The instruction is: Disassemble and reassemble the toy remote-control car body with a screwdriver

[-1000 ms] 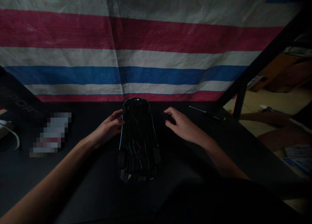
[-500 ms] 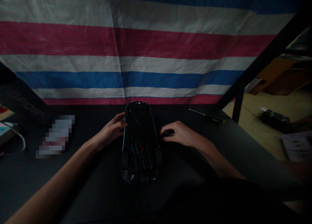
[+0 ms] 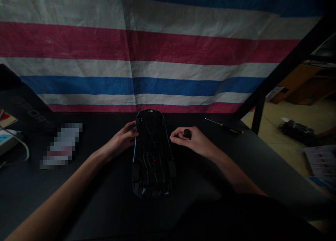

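Observation:
A dark toy car point(image 3: 153, 153) lies upside down on the black table, its wheels and underside facing up. Along its left edge rests my left hand point(image 3: 124, 136), fingers curled against the car's side near the front wheel; the fingertips are partly hidden. To the right of the car, and apart from it, my right hand point(image 3: 187, 137) is closed around a small black object with a rounded end point(image 3: 187, 133). Most of that object is hidden in the fingers, so its kind cannot be made out. Beyond this hand lies a screwdriver point(image 3: 228, 127) with a black and yellow handle.
At the left lie a blurred-out flat item point(image 3: 63, 144) and a white power strip point(image 3: 9, 141) with a cable. A striped plastic sheet point(image 3: 157, 52) hangs behind the table point(image 3: 105, 206). A dark frame post point(image 3: 258, 115) stands at the right, with floor clutter past it.
My right hand has turned and lifted slightly, so the black object's rounded end now faces up towards me. My left hand and the car stay put; the view has shifted slightly.

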